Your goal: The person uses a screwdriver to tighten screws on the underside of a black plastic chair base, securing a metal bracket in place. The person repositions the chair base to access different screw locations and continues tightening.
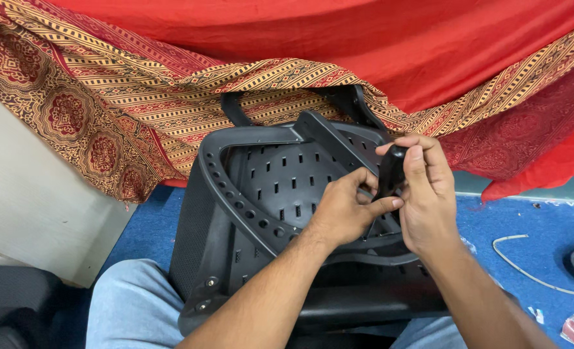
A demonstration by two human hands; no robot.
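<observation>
Head camera, looking down, shows my right hand (426,194) curled tight around a small black plastic part (391,171) right of the frame's centre, my left hand (345,210) pinching its lower end, both over the black perforated chair back (261,181) resting on my lap at centre, patterned cloth (106,103) draped behind.

A black plastic chair back frame (261,187) with rows of small slots and a line of round holes along its curved rim lies tilted across the person's lap — inner side up, its top bar toward the draped cloth. Over its right side, a small black plastic piece (391,171) stands upright — pinched between fingers.
</observation>
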